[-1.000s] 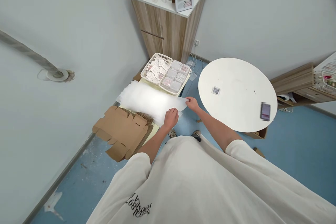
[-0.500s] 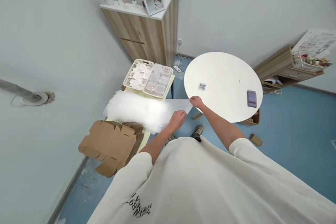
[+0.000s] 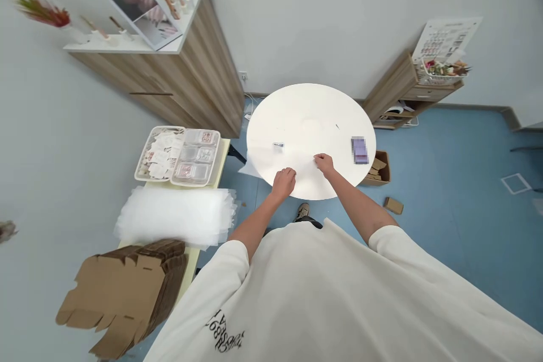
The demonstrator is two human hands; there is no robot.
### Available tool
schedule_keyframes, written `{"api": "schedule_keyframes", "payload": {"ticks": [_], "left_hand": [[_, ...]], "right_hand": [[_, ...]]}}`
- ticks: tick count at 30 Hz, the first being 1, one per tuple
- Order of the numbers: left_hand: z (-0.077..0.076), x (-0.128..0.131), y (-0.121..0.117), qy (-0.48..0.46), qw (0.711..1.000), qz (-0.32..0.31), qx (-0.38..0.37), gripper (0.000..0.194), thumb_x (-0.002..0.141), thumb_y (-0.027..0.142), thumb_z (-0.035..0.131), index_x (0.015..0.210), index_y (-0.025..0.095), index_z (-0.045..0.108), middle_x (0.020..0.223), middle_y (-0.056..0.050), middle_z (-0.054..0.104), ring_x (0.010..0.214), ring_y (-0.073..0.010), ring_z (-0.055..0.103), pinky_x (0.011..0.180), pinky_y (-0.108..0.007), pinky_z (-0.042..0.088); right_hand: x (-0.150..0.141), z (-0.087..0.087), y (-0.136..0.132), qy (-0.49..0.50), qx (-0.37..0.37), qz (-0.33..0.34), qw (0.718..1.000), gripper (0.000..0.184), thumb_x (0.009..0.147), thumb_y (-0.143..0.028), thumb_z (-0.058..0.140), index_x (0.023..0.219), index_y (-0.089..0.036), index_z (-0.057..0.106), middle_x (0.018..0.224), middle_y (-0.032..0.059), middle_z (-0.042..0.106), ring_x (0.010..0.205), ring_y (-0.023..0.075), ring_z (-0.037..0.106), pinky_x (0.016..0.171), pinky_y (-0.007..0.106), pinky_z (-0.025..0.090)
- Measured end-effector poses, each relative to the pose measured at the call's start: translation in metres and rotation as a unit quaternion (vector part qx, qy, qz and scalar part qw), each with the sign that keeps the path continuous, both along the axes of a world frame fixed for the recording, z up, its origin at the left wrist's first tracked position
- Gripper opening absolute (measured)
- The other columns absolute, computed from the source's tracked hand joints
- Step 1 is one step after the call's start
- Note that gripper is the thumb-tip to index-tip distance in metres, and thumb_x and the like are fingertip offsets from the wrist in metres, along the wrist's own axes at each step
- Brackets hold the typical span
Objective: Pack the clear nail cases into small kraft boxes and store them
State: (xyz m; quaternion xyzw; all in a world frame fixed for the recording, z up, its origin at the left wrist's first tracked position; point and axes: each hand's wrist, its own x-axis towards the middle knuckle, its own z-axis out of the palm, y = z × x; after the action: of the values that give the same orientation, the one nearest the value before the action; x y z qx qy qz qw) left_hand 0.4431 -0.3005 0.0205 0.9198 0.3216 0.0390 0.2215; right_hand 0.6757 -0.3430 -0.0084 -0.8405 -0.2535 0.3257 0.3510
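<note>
A thin translucent white plastic sheet (image 3: 251, 168) lies across the near left part of the round white table (image 3: 314, 99), one corner hanging past the left edge. Its outline is hard to make out against the tabletop. With fingers pinched, my right hand (image 3: 324, 164) grips the sheet over the middle of the table. My left hand (image 3: 283, 183) is closed on the sheet near the front left rim, its fingers bent. Just beyond the hands sits a small clear case (image 3: 278, 145), seemingly part-covered by the sheet.
To the left, a side table carries a stack of translucent sheets (image 3: 176, 215), flat cardboard boxes (image 3: 114, 288), a basket of cards (image 3: 163, 153) and a basket of clear cases (image 3: 197, 155). A purple pixelated item (image 3: 360, 150) lies on the round table. An open carton (image 3: 379, 169) stands on the floor.
The sheet has been drawn off the stack and brought right, over the round table. Both hands moved with it, and the view has turned right.
</note>
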Motion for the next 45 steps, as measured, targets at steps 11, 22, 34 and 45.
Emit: {"api": "schedule_keyframes", "payload": {"ticks": [11, 22, 34, 45], "left_hand": [[-0.023, 0.091, -0.01, 0.045, 0.997, -0.056, 0.001, 0.028, 0.095, 0.008, 0.041, 0.107, 0.024, 0.061, 0.114, -0.008, 0.063, 0.105, -0.0237, 0.059, 0.095, -0.04, 0.042], [-0.06, 0.064, -0.003, 0.12, 0.975, -0.048, -0.18, 0.041, 0.1, 0.056, 0.038, 0.11, 0.024, 0.063, 0.124, -0.007, 0.066, 0.121, -0.0241, 0.059, 0.103, -0.038, 0.044], [-0.072, 0.069, 0.045, 0.116, 0.968, -0.09, -0.203, 0.059, 0.099, 0.066, 0.031, 0.14, 0.029, 0.053, 0.163, -0.007, 0.034, 0.155, -0.0282, 0.02, 0.123, -0.055, 0.016], [-0.078, 0.048, 0.111, 0.078, 0.979, -0.12, -0.143, 0.049, 0.101, 0.052, 0.036, 0.138, 0.024, 0.054, 0.159, -0.01, 0.039, 0.151, -0.0289, 0.027, 0.124, -0.051, 0.021]], "right_hand": [[0.078, -0.039, -0.077, 0.113, -0.082, -0.122, 0.983, 0.027, 0.075, -0.018, 0.057, 0.1, -0.018, 0.066, 0.107, 0.0079, 0.07, 0.088, 0.0181, 0.065, 0.076, 0.029, 0.054], [0.033, -0.034, -0.06, -0.149, -0.135, 0.291, 0.935, 0.042, 0.093, -0.012, 0.041, 0.129, -0.02, 0.06, 0.141, 0.0141, 0.053, 0.125, 0.0292, 0.05, 0.105, 0.042, 0.04], [0.007, -0.056, -0.032, -0.185, -0.26, 0.341, 0.884, 0.07, 0.092, -0.027, 0.049, 0.159, -0.025, 0.03, 0.169, 0.0085, 0.018, 0.152, 0.034, 0.019, 0.121, 0.053, 0.016], [0.015, -0.073, 0.004, -0.204, -0.353, 0.286, 0.867, 0.087, 0.094, -0.053, 0.046, 0.163, -0.019, 0.005, 0.17, 0.015, 0.0, 0.155, 0.037, 0.008, 0.121, 0.054, 0.014]]}}
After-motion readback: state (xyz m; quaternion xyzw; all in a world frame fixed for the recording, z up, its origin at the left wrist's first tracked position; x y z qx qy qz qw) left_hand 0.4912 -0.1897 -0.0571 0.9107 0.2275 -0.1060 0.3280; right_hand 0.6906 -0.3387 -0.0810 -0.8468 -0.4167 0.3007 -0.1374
